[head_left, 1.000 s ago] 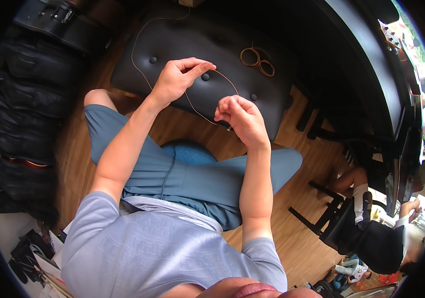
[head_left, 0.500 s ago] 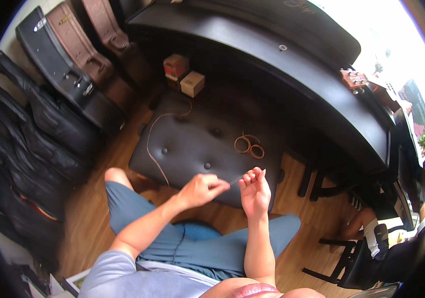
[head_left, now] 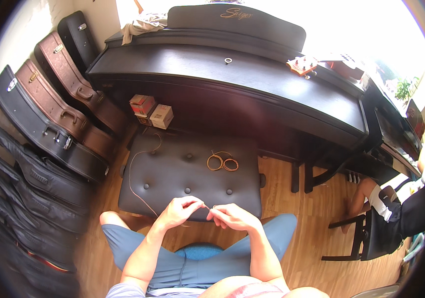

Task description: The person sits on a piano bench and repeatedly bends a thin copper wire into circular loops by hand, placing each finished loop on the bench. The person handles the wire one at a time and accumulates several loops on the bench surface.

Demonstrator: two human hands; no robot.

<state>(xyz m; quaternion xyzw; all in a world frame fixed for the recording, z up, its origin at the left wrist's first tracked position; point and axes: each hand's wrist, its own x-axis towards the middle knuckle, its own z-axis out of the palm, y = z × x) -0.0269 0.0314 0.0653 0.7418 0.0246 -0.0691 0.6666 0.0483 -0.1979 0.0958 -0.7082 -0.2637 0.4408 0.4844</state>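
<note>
A thin copper-coloured string (head_left: pixel 130 174) loops across the black tufted bench (head_left: pixel 172 171) and runs down toward my hands. My left hand (head_left: pixel 177 212) is closed in a pinch on it near the bench's front edge. Close beside it, my right hand (head_left: pixel 233 217) has its fingers closed on the same string, and a short piece shows between the two hands. Its exact end is too small to make out. Farther back on the bench lie two joined coils of gold-coloured string (head_left: pixel 223 164), touching side by side.
Small boxes (head_left: pixel 161 116) stand behind the bench, under a dark piano (head_left: pixel 192 64). Instrument cases (head_left: pixel 48 119) and soft black bags (head_left: pixel 48 174) line the left side. A guitar headstock (head_left: pixel 302 64) rests on the piano. At right, another person (head_left: pixel 401 211) sits on a black seat.
My right hand has turned from palm-up with raised fingers to a pinch at the string, close to my left hand. The view has tilted up, showing more of the piano.
</note>
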